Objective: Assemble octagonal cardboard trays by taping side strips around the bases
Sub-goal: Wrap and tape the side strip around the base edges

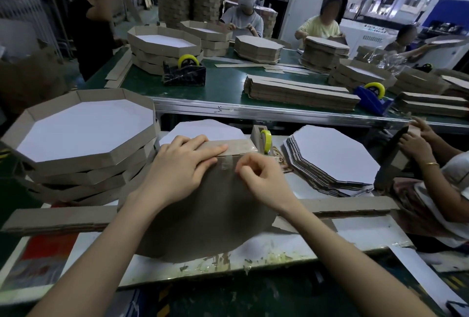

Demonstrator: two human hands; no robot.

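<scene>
You are laying your left hand (182,164) flat, fingers straight and pressed together, across the far edge of the base (215,215), which is lying brown side up in the middle of the tabletop (355,230). The fingertips are reaching onto the side strip (236,145), which is standing against that edge at 12 o'clock. Your right hand (261,179) is sitting just beside the left with its fingers curled, pinching a piece of clear tape (228,162) where strip and base are meeting.

The tape dispenser (264,140) with its yellow roll is sitting at 1 o'clock, just behind the strip. A stack of finished trays (76,167) is rising at 10 o'clock, white insides up. A fanned stack of flat bases (335,154) is lying at 2 o'clock. Loose strips (63,217) are running across the tabletop from 9 o'clock, passing under the base.
</scene>
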